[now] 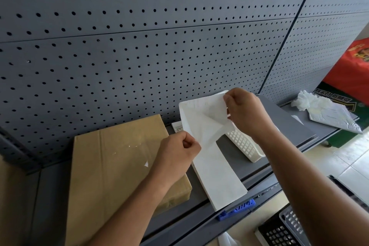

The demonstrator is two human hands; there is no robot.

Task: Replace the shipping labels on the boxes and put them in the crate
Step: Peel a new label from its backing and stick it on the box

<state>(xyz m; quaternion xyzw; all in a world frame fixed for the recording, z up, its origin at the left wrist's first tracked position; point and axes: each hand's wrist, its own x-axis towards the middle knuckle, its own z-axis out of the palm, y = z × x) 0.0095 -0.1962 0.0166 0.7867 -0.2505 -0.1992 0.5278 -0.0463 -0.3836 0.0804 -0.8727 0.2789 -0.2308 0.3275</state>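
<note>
Mid-air, white label sheet [201, 124], translucent corner peeled, pinched by both hands [242, 109].

Looks like a shop or stockroom packing spot. Shows retail-type shelving: grey perforated back panels [139, 36] rising behind a grey metal shelf [295, 126], with a blue clip [239, 207] on its front rail. Holds a brown cardboard box [111, 166], a strip of white label sheet [219, 175] and a white mesh basket [245, 144]. Has pale floor tiles [349, 158], a black crate [279, 233] and a red printed carton [351, 70] nearby.
</note>
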